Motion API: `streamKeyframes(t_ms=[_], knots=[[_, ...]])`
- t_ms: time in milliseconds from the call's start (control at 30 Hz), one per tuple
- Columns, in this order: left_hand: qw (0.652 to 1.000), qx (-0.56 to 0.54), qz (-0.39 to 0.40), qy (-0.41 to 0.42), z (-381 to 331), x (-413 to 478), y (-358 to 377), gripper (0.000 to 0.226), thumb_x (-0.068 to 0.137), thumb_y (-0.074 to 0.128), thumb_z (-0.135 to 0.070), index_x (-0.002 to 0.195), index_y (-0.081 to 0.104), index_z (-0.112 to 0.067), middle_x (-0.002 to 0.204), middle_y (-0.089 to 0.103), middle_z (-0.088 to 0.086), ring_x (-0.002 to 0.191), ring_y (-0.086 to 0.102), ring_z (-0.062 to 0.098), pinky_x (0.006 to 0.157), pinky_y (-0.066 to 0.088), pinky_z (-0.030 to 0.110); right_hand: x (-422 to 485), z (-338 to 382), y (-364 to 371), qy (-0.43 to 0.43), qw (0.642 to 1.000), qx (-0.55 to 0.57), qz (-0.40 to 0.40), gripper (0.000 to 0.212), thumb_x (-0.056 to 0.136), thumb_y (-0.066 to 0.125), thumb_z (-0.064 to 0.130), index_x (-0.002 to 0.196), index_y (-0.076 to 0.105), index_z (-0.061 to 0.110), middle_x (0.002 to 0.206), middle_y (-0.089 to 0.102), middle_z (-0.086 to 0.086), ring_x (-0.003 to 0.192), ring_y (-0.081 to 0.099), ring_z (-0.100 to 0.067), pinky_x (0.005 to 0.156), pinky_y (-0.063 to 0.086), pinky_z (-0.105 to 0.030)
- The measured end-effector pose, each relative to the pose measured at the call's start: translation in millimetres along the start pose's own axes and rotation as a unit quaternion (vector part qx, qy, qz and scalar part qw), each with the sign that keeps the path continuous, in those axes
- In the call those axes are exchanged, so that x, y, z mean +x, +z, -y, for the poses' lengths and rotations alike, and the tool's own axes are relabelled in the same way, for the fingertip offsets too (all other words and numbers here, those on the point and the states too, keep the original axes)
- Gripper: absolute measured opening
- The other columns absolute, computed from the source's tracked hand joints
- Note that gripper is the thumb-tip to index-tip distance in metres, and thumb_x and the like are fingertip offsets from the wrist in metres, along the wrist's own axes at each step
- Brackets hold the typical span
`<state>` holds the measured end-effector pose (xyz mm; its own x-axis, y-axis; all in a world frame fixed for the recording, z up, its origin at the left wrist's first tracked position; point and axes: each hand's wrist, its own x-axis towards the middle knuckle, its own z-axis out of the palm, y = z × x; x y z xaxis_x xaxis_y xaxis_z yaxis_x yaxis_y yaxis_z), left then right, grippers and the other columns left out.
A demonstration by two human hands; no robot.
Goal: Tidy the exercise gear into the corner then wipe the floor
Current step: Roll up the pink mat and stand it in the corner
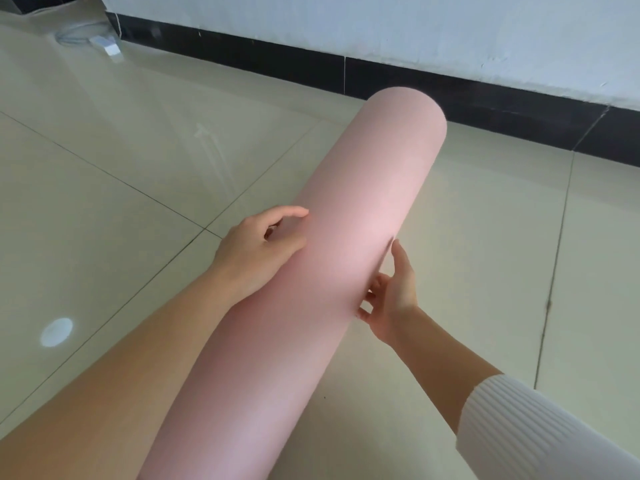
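Head view: long pink foam roll (349, 237) in middle, far end pointing at black wall strip (450, 95). Left grip (259, 251) presses roll's left side, fingers loose. Right grip (391, 292) curls under right side, holding it. Squeezed both sides, likely so it won't slip.

The pink rolled mat (346, 220) is a long, smooth cylinder. It slants away toward the black skirting (450, 95). The left hand (256, 251) rests on one side and the right hand (391, 296) grips the other.
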<state>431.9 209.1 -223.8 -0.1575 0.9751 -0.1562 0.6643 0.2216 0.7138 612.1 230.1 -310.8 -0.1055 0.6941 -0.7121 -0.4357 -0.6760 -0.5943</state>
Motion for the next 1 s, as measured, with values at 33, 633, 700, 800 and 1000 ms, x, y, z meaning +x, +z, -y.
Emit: streamKeyframes(t_ms=[33,633,700,800,1000], knots=[[1.0,-0.022,0.01,-0.002,-4,-3,3,0.042,0.067,0.055,-0.05,0.107,0.056,-0.062,0.119,0.06,-0.017,0.11,0.057,0.005,0.101,0.044,0.039,-4,3,-7,-0.001,1.0,-0.001,0.0,0.065,0.081,0.044,0.072,0.094,0.059,0.01,0.063,0.055,0.001,0.07,0.055,-0.02,0.067,0.045,-0.033],[0.957,-0.225,0.129,0.131,-229,-82,73,0.046,0.087,0.046,-0.033,0.126,0.046,-0.058,0.088,0.06,-0.007,0.086,0.06,0.017,0.083,0.05,0.032,-205,188,-177,-0.236,0.971,-0.044,-0.012,0.052,0.076,0.058,0.059,0.1,0.059,0.013,0.078,0.061,-0.001,0.075,0.058,-0.021,0.069,0.048,-0.036],[0.949,-0.251,0.143,0.125,-268,-91,84,0.03,0.089,0.038,-0.052,0.113,0.057,-0.055,0.094,0.061,-0.004,0.083,0.058,0.015,0.08,0.05,0.034,-237,211,-202,-0.278,0.959,-0.057,-0.024,0.053,0.076,0.057,0.054,0.115,0.059,0.018,0.087,0.065,-0.002,0.079,0.06,-0.021,0.077,0.051,-0.04],[0.941,-0.264,0.176,0.116,-319,-103,96,0.048,0.081,0.031,-0.071,0.111,0.06,-0.048,0.096,0.064,-0.001,0.085,0.06,0.019,0.091,0.049,0.045,-280,239,-239,-0.329,0.939,-0.095,-0.026,0.041,0.079,0.052,0.045,0.117,0.061,0.031,0.091,0.068,-0.001,0.083,0.062,-0.022,0.086,0.052,-0.046],[0.93,-0.289,0.226,0.023,-401,-147,100,0.066,0.083,0.027,-0.076,0.107,0.062,-0.026,0.102,0.065,0.006,0.092,0.062,0.022,0.081,0.051,0.044,-367,264,-290,-0.303,0.941,-0.148,-0.021,0.049,0.07,0.054,0.023,0.117,0.053,0.038,0.099,0.066,0.004,0.096,0.063,-0.021,0.087,0.053,-0.049]])
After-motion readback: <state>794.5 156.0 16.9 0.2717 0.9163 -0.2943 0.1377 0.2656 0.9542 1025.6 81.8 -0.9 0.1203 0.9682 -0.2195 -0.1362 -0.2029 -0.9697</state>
